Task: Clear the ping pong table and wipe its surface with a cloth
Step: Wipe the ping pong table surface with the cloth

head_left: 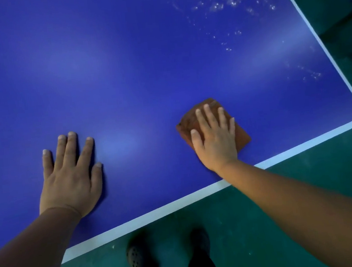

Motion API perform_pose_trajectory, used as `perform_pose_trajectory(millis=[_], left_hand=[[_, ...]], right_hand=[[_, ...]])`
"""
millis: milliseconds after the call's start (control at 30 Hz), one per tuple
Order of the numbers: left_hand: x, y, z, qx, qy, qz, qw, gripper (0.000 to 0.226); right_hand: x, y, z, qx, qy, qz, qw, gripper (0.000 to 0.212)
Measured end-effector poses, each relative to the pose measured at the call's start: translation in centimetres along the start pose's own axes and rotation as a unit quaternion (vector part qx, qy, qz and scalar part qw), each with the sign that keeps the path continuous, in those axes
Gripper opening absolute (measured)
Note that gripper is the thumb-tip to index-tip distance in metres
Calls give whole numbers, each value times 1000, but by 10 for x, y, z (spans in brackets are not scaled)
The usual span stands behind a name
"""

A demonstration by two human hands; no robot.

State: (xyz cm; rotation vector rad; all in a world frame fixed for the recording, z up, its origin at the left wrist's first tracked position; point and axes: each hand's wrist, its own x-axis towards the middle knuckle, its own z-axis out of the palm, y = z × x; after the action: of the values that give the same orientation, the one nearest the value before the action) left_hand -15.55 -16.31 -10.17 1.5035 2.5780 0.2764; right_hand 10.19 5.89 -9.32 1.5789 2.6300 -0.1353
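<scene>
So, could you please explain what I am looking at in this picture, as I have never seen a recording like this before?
There is no machine here: a person wears a camera on the head, so the one picture looks forward and down over their own two arms. The big blue surface with white edge lines is a ping pong table, seen near one corner. The left hand rests flat on the bare table with its fingers spread. The right hand presses flat on a folded brown cloth, near the table's edge. White specks lie farther away on the surface, toward the far right. Below the edge you see the green floor and the person's dark shoes.
</scene>
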Motion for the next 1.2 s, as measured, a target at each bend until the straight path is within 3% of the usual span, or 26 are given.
perform_pose_trajectory(millis=[333, 567, 733, 900, 1033, 1200], left_hand=[[25, 29, -7, 1, 46, -23, 999, 62], [146, 118, 1, -58, 92, -64, 992, 56], [241, 142, 6, -52, 113, -137, 983, 62], [295, 138, 14, -47, 102, -196, 974, 77], [303, 137, 21, -45, 80, -217, 972, 76], [305, 134, 19, -52, 65, -223, 971, 73]], right_hand=[[94, 36, -19, -38, -61, -267, 961, 63], [229, 41, -39, -54, -76, -382, 920, 65], [306, 38, -43, -60, -67, -433, 897, 66], [384, 17, -51, -40, -62, -445, 893, 69], [456, -3, -55, -57, -59, -437, 896, 77], [496, -44, -62, -49, -28, -336, 940, 82]])
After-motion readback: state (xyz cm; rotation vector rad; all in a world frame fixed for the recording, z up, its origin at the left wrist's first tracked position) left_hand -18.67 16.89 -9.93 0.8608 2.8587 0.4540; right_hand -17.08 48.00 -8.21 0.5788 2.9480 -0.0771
